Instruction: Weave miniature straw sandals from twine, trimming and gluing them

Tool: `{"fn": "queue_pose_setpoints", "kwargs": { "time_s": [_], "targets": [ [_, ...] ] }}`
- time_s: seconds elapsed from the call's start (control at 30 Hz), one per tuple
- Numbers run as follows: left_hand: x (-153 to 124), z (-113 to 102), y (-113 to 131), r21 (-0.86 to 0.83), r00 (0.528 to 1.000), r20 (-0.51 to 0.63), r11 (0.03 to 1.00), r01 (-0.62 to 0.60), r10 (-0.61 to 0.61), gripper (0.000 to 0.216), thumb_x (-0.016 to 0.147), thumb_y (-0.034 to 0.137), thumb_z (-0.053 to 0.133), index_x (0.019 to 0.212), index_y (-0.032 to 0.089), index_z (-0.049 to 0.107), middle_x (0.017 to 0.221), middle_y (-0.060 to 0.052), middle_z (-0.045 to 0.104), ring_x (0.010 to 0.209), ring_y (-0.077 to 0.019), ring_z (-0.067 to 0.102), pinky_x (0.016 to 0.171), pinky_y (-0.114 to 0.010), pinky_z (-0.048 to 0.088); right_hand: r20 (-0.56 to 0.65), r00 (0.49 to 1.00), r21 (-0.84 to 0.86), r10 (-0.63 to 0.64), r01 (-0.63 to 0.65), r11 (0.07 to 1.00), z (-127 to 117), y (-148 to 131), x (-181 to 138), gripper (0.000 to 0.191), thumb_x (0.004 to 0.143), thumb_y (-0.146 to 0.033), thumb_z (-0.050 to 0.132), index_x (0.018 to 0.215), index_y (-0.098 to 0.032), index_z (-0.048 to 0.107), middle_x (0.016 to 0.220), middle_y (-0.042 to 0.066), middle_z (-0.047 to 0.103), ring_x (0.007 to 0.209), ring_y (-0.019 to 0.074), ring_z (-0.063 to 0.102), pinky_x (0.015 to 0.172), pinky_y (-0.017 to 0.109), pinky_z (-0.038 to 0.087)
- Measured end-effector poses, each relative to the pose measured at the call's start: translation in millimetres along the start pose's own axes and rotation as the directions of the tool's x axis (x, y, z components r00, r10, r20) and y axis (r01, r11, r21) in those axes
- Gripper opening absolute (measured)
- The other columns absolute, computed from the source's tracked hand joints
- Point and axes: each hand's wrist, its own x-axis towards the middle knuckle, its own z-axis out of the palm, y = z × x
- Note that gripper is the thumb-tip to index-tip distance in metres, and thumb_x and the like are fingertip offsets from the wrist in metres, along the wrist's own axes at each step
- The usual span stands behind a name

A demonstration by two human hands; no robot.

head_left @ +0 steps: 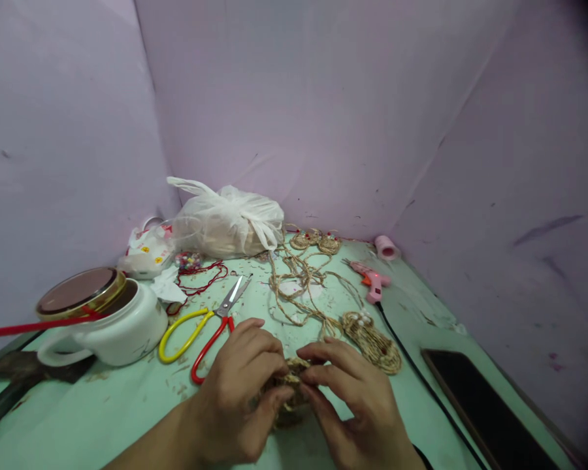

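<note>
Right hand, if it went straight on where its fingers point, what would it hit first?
Likely the twine piece at its fingertips, then the left hand; depth is unclear.

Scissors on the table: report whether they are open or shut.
Partly open: the scissors have blades that spread apart toward the tips, and their yellow and red handles stand apart too.

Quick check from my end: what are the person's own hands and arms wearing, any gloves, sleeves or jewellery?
The left hand and right hand are bare: no gloves, rings or markings visible. The left forearm shows no sleeve or bracelet; the right forearm is mostly out of frame.
</note>
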Motion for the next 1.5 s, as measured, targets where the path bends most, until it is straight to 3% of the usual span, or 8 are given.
{"fn": "queue_pose_setpoints", "kwargs": {
  "time_s": [0.17,0.4,0.77,1.13,1.23,1.4,1.43,1.5],
  "targets": [
    [1,-2,-1,-0.038,0.999,0.028,0.999,0.021,-0.02,0.016,0.07,0.003,0.046,0.077,0.018,0.05,0.075,-0.005,0.055,0.075,-0.0162,0.052,0.091,-0.045,0.035,-0.023,1.0,0.016,0.008,-0.007,1.0,3,-1,0,0.024,0.07,-0.002,0.052,0.085,-0.021,0.056,0.082,0.004,0.056,0.075,0.0165,0.056,0.088,0.044,0.039],
    [1,4,-2,0.02,1.0,-0.007,1.0,-0.014,0.014,0.016,0.069,0.001,0.043,0.073,0.016,0.049,0.076,-0.006,0.054,0.073,-0.0164,0.049,0.083,-0.042,0.04,-0.033,0.998,-0.086,0.044,-0.047,0.995,5,-4,1,0.019,0.071,-0.01,0.057,0.087,-0.021,0.058,0.076,0.004,0.05,0.068,0.0181,0.048,0.057,0.032,0.038],
    [2,3,0,0.073,0.999,-0.017,0.996,-0.046,0.047,0.017,0.071,0.002,0.043,0.072,0.015,0.054,0.073,-0.006,0.055,0.07,-0.0152,0.049,0.083,-0.042,0.04,-0.061,0.996,-0.195,0.062,-0.073,0.978,14,-11,5,0.012,0.069,-0.007,0.054,0.074,-0.018,0.055,0.071,0.003,0.046,0.069,0.0186,0.044,0.066,0.038,0.036],
    [0,2,-3,0.017,1.0,-0.002,1.0,0.008,-0.008,0.018,0.068,-0.001,0.045,0.073,0.016,0.05,0.075,-0.005,0.056,0.072,-0.014,0.05,0.088,-0.043,0.037,-0.147,0.947,-0.003,0.286,-0.29,0.957,8,-8,4,0.007,0.081,-0.015,0.043,0.079,-0.02,0.047,0.081,0.003,0.045,0.082,0.0192,0.046,0.071,0.034,0.038],
    [-1,2,-3,0.008,1.0,0.005,1.0,0.002,-0.002,0.02,0.066,-0.003,0.044,0.072,0.016,0.049,0.075,-0.005,0.056,0.072,-0.014,0.05,0.088,-0.043,0.037,-0.285,0.878,0.086,0.383,-0.375,0.923,-4,3,5,0.006,0.083,-0.021,0.042,0.079,-0.02,0.046,0.082,0.003,0.05,0.083,0.0192,0.05,0.073,0.034,0.039],
    [-1,3,-6,-0.015,1.0,-0.013,1.0,0.007,-0.007,0.02,0.067,-0.003,0.045,0.073,0.016,0.05,0.074,-0.004,0.055,0.072,-0.0142,0.049,0.088,-0.043,0.037,-0.506,0.605,0.15,0.615,-0.64,0.754,-26,36,0,0.014,0.077,-0.031,0.053,0.083,-0.019,0.055,0.073,0.002,0.056,0.065,0.0168,0.055,0.057,0.029,0.042],
    [-1,3,-6,-0.016,1.0,-0.011,1.0,0.009,-0.009,0.02,0.067,-0.002,0.045,0.073,0.016,0.05,0.074,-0.004,0.055,0.072,-0.0142,0.05,0.088,-0.043,0.037,-0.537,0.585,0.124,0.608,-0.658,0.743,-30,41,-1,0.015,0.076,-0.03,0.054,0.084,-0.018,0.056,0.074,0.003,0.057,0.066,0.0175,0.056,0.06,0.031,0.044],
    [-1,3,-7,-0.014,1.0,0.003,1.0,0.015,-0.015,0.02,0.068,-0.002,0.045,0.074,0.016,0.05,0.074,-0.004,0.055,0.073,-0.0141,0.05,0.089,-0.043,0.036,-0.55,0.632,-0.004,0.547,-0.656,0.755,-34,47,-1,0.02,0.073,-0.027,0.056,0.09,-0.017,0.059,0.086,0.007,0.06,0.081,0.0224,0.057,0.071,0.037,0.044]
  ]
}}
